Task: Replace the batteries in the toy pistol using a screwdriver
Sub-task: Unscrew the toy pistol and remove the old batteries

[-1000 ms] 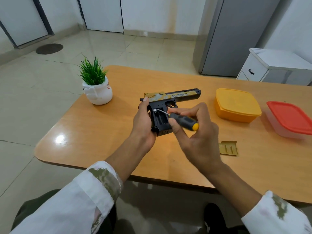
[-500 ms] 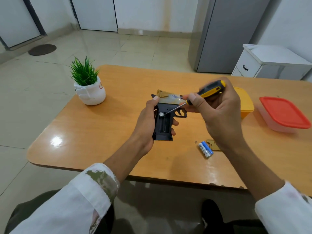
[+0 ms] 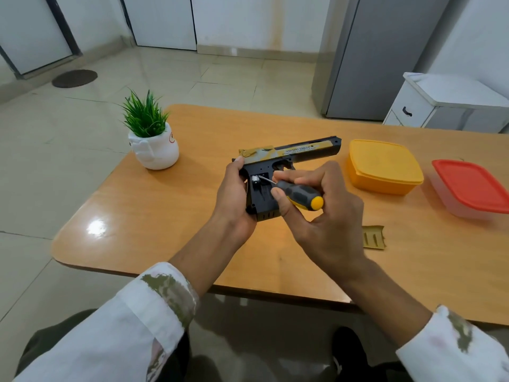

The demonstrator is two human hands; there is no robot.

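The black and gold toy pistol (image 3: 292,153) is held above the table, barrel pointing right, its grip compartment open toward me. My left hand (image 3: 234,197) wraps around the back of the grip. My right hand (image 3: 322,216) holds a black and yellow screwdriver (image 3: 300,193), whose metal tip reaches into the open grip beside a silvery battery end (image 3: 255,180). The gold compartment cover (image 3: 373,237) lies flat on the table to the right of my right wrist.
A small green plant in a white pot (image 3: 153,144) stands at the table's left. A yellow lidded box (image 3: 384,166) and a red-lidded clear box (image 3: 473,188) sit at the right. The wooden table (image 3: 165,216) has a rounded near-left corner.
The pistol has turned so its barrel points right again, and my right hand has dropped lower with the screwdriver handle toward me. The loose batteries seen on the table half a second ago are hidden now.
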